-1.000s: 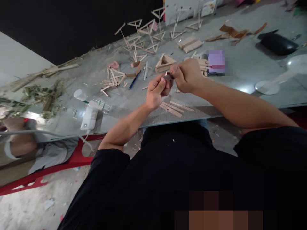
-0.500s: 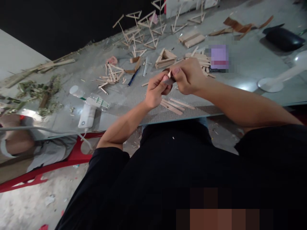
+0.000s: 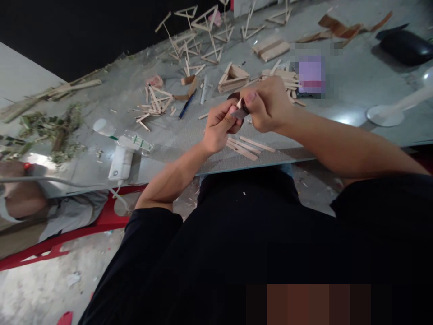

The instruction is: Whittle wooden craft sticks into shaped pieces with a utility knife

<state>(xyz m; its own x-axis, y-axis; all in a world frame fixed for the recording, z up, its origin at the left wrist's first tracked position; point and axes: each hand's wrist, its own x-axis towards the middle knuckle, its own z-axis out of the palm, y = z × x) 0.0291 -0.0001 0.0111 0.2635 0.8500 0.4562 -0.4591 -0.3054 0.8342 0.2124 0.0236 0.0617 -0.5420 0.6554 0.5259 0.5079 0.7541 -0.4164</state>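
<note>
My left hand (image 3: 218,126) is closed, its thumb and fingers pinching a small dark grey flat piece (image 3: 239,113). Right beside it, my right hand (image 3: 267,104) is closed round something brown, mostly hidden by the fingers. A pale wooden tip (image 3: 240,103) shows between the two hands; which hand grips it is unclear. Below the hands, several flat wooden sticks (image 3: 248,147) lie near the table's front edge. Behind them sit a stacked wooden triangle (image 3: 233,77) and a pile of sticks (image 3: 282,76).
Stick frames (image 3: 206,36) stand at the back. On the left are a white power bank (image 3: 121,163) with a cable, a clear bottle (image 3: 104,128), dried plants (image 3: 61,126) and another person's arm (image 3: 25,194). A white lamp stand (image 3: 384,116) and black pouch (image 3: 406,47) are at right.
The view has shifted slightly. My hands stay together, and more of the dark grey piece shows between them.
</note>
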